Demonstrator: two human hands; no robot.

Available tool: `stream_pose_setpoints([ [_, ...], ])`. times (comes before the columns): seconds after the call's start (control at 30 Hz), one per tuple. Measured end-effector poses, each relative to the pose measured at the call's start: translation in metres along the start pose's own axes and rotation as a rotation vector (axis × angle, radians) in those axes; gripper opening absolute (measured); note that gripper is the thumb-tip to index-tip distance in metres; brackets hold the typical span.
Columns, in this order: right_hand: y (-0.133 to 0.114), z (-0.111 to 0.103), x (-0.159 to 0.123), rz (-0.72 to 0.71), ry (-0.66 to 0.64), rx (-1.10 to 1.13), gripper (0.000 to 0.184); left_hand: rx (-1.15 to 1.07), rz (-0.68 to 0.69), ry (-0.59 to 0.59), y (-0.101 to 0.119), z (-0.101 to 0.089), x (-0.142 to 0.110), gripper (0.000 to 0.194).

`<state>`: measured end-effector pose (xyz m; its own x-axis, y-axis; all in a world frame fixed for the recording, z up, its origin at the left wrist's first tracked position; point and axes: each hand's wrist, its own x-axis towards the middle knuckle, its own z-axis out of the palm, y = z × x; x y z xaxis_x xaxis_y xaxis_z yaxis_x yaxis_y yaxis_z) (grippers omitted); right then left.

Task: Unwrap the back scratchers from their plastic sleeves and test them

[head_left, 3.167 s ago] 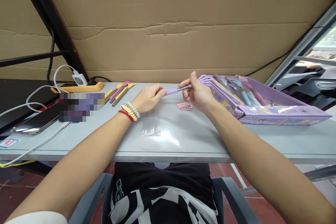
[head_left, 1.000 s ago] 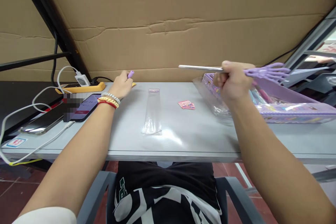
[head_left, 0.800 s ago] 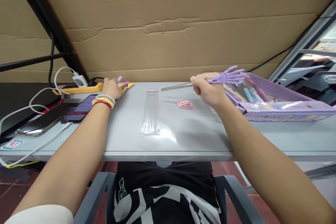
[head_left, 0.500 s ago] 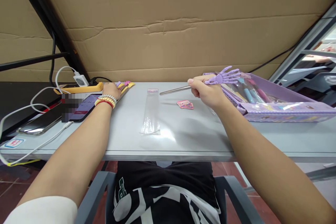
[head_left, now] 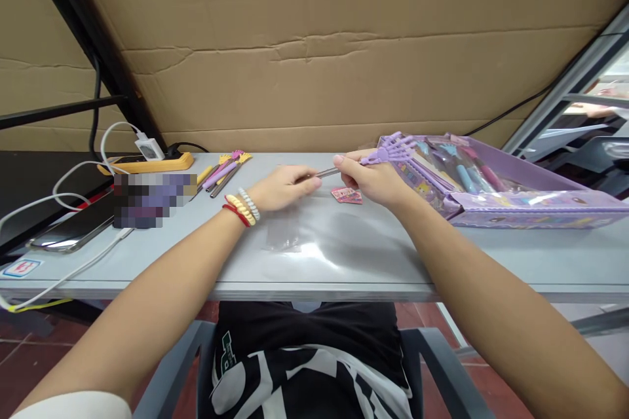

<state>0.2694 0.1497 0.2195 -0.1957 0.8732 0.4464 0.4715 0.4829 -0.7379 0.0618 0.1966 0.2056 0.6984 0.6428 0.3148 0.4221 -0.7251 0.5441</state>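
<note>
A back scratcher with a purple hand-shaped head and a thin metal rod lies across both hands. My right hand is closed around it just below the head, which points right. My left hand has its fingers closed at the far end of the rod, whose tip they hide. Beneath my left hand a clear plastic bag lies flat on the table, its upper part covered. Small pink printed cards lie just below my right hand.
Several back scratchers with coloured heads lie at the left. A purple box with bagged pieces stands at the right. Phones, white cables and a yellow power strip occupy the left end. Cardboard closes off the back.
My left hand has come right from the pile of back scratchers to the rod's end. My right hand has shifted slightly left and down with the back scratcher.
</note>
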Motion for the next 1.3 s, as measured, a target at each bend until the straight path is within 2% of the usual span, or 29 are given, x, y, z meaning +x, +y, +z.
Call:
stream_pose_setpoints([
  [0.1, 0.004, 0.002, 0.004, 0.024, 0.066, 0.173, 0.055, 0.063, 0.028, 0.009, 0.004, 0.008, 0.002, 0.04],
  [0.23, 0.005, 0.0, 0.013, 0.068, 0.331, 0.526, 0.054, 0.062, -0.048, -0.004, -0.003, -0.003, -0.003, 0.042],
  [0.37, 0.005, -0.001, 0.018, 0.173, 0.456, 0.629, 0.046, 0.071, -0.073, -0.013, -0.005, -0.008, -0.006, 0.041],
  [0.5, 0.008, 0.002, 0.019, 0.249, 0.425, 0.61, 0.045, 0.097, -0.064, 0.008, -0.001, -0.004, -0.005, 0.037],
  [0.6, 0.012, 0.003, 0.019, 0.279, 0.395, 0.461, 0.044, 0.136, -0.105, -0.035, -0.001, -0.007, -0.005, 0.032],
  [0.73, 0.016, 0.004, 0.018, 0.294, 0.263, 0.191, 0.042, 0.217, -0.232, -0.175, -0.006, -0.022, -0.006, 0.034],
  [0.8, 0.016, 0.004, 0.016, 0.336, 0.21, 0.089, 0.039, 0.347, -0.287, -0.122, -0.009, -0.033, -0.008, 0.033],
  [0.9, 0.013, 0.002, 0.012, 0.357, 0.164, -0.05, 0.041, 0.563, -0.508, 0.025, -0.013, -0.049, -0.011, 0.032],
  [0.97, 0.011, 0.001, 0.01, 0.341, 0.124, -0.117, 0.043, 0.685, -0.714, 0.081, -0.017, -0.056, -0.013, 0.033],
  [1.03, 0.008, 0.0, 0.007, 0.331, 0.07, -0.157, 0.044, 0.752, -0.863, 0.102, -0.022, -0.059, -0.015, 0.035],
  [1.13, 0.005, 0.0, 0.005, 0.315, -0.008, -0.21, 0.046, 0.779, -0.958, 0.071, -0.029, -0.057, -0.016, 0.041],
  [1.3, 0.004, 0.0, 0.003, 0.299, -0.092, -0.242, 0.046, 0.816, -1.001, 0.033, -0.042, -0.053, -0.017, 0.039],
])
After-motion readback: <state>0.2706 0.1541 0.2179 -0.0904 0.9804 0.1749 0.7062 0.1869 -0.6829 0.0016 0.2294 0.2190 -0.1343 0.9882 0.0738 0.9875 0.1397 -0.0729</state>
